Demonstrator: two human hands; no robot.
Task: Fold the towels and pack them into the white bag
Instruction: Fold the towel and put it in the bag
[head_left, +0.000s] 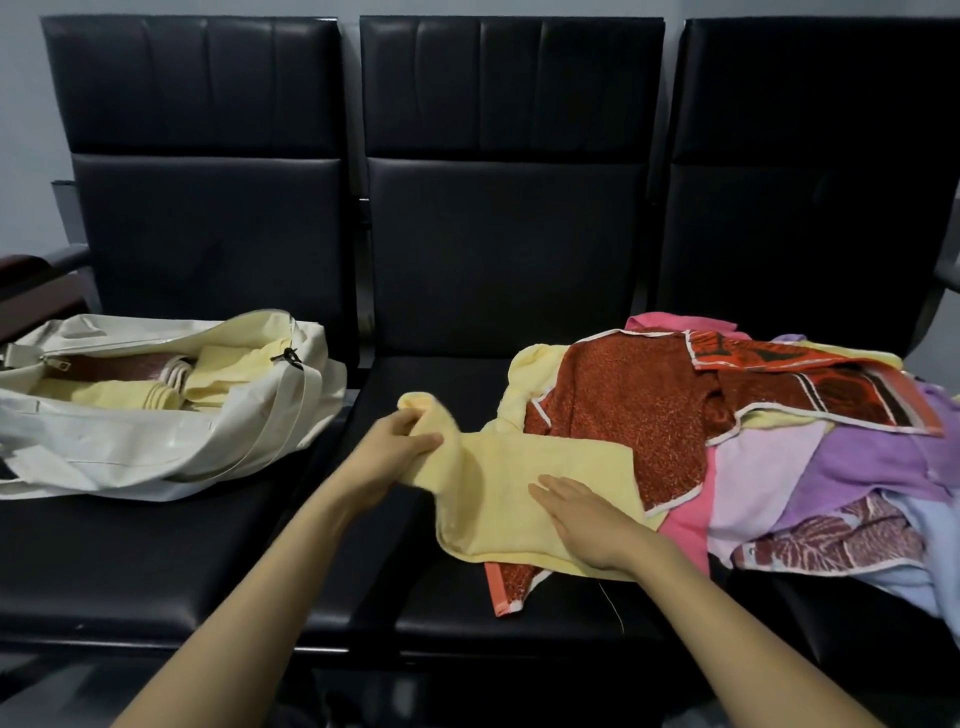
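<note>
One yellow towel (514, 467) lies mid-fold on the seat (519, 629): left grip (397, 449) clutches its raised end, right grip (587, 514), released, presses it flat; next, that end likely needs laying over squarely.

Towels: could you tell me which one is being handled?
The pale yellow towel on the middle seat: left hand grips its end, right hand presses it flat.

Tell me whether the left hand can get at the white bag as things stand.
Probably yes. The white bag lies unzipped on the seat just left of the left hand, with only bare seat between them. The fingers are gripping the yellow towel, though, so the towel would come along.
</note>
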